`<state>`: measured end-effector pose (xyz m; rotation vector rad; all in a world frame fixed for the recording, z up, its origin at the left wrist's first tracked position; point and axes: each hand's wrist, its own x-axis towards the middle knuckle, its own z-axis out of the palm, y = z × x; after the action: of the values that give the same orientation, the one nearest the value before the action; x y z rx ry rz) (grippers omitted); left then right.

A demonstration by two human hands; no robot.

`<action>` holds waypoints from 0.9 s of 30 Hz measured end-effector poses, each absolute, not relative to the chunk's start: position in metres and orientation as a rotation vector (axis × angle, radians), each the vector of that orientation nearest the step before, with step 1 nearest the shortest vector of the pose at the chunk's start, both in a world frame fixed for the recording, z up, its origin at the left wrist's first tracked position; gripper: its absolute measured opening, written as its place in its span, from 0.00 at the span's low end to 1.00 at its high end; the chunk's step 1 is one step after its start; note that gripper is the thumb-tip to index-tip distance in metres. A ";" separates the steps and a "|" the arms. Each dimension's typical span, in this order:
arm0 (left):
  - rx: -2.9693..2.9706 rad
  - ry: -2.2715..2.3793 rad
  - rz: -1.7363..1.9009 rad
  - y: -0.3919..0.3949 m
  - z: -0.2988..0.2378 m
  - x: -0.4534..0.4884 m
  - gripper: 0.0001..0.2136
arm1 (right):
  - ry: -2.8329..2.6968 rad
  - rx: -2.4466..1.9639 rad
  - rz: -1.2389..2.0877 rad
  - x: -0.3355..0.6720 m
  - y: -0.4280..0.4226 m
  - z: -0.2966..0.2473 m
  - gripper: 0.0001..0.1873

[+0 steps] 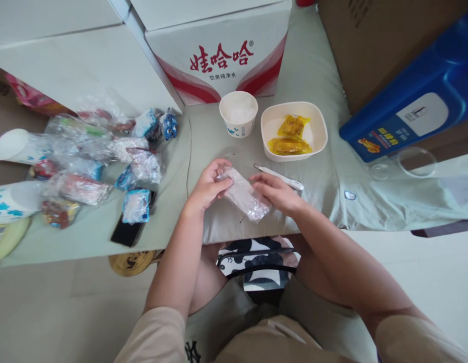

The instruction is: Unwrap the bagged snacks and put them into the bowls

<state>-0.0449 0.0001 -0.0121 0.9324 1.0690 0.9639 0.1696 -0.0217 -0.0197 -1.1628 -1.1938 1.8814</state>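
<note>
Between my hands, above the cloth near its front edge, is a clear crinkled plastic packet point(244, 194); its contents are too blurred to name. My left hand point(211, 185) pinches its upper left end with thumb and fingers. At its right side, my right hand point(276, 191) has curled fingers against the plastic. Just beyond the right hand lies a slim white utility knife point(281, 177). A paper cup point(238, 126) with something whitish inside stands farther back. Beside it, a white paper bowl point(320, 132) holds two yellow packets point(290, 146).
Plastic-wrapped items point(86, 151) are heaped at the left, with paper cups point(20, 196) and a phone point(126, 232). A white-and-red carton point(222, 60) blocks the back. At right are a blue container point(411, 96), a brown box point(343, 50) and a clear round lid point(417, 164).
</note>
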 end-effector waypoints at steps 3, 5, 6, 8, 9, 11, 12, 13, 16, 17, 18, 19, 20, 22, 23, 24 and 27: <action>0.816 0.983 1.005 -0.001 -0.011 -0.043 0.27 | -1.385 -1.048 2.046 0.165 -0.025 -0.019 0.16; 0.725 0.936 1.084 -0.001 -0.013 -0.040 0.27 | -1.362 -1.020 1.994 0.160 -0.026 -0.019 0.16; 0.698 0.919 1.091 0.000 -0.015 -0.039 0.27 | -1.315 -1.027 1.931 0.158 -0.025 -0.020 0.16; 0.695 0.918 1.000 -0.001 -0.019 -0.036 0.26 | -1.235 -1.047 1.813 0.155 -0.024 -0.021 0.17; 0.717 0.938 0.924 -0.002 -0.021 -0.035 0.25 | -1.214 -1.057 1.781 0.155 -0.024 -0.022 0.17; 0.784 1.013 0.823 -0.005 -0.024 -0.032 0.22 | -1.202 -1.082 1.778 0.155 -0.022 -0.022 0.18; 0.819 1.054 0.813 -0.006 -0.025 -0.031 0.20 | -1.202 -1.096 1.791 0.155 -0.022 -0.022 0.19; 0.849 1.086 0.824 -0.008 -0.025 -0.030 0.18 | -1.198 -1.110 1.799 0.156 -0.022 -0.022 0.21; 0.878 1.104 0.864 -0.012 -0.023 -0.029 0.16 | -1.152 -1.120 1.802 0.157 -0.024 -0.022 0.22; 0.869 1.091 0.876 -0.012 -0.022 -0.029 0.16 | -1.125 -1.109 1.798 0.157 -0.024 -0.022 0.20; 0.852 1.076 0.895 -0.013 -0.020 -0.029 0.16 | -1.095 -1.098 1.791 0.156 -0.024 -0.022 0.17; 0.830 1.059 0.919 -0.012 -0.018 -0.028 0.17 | -1.061 -1.087 1.788 0.156 -0.024 -0.023 0.14; 0.807 1.041 0.944 -0.012 -0.015 -0.028 0.16 | -1.023 -1.076 1.793 0.155 -0.024 -0.023 0.12; 0.777 1.011 0.981 -0.010 -0.011 -0.027 0.15 | -0.949 -1.040 1.840 0.154 -0.023 -0.022 0.09; 0.772 1.001 0.989 -0.009 -0.010 -0.026 0.14 | -0.917 -1.018 1.874 0.153 -0.023 -0.021 0.10; 0.773 0.997 0.990 -0.009 -0.009 -0.026 0.13 | -0.894 -0.999 1.902 0.152 -0.022 -0.021 0.11; 0.820 1.014 0.991 -0.008 -0.009 -0.025 0.17 | -0.901 -1.009 1.873 0.150 -0.022 -0.019 0.15</action>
<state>-0.0245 -0.0081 -0.0095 0.8202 1.0140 0.9911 0.1504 -0.0218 -0.0187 -1.0094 -0.9006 1.8729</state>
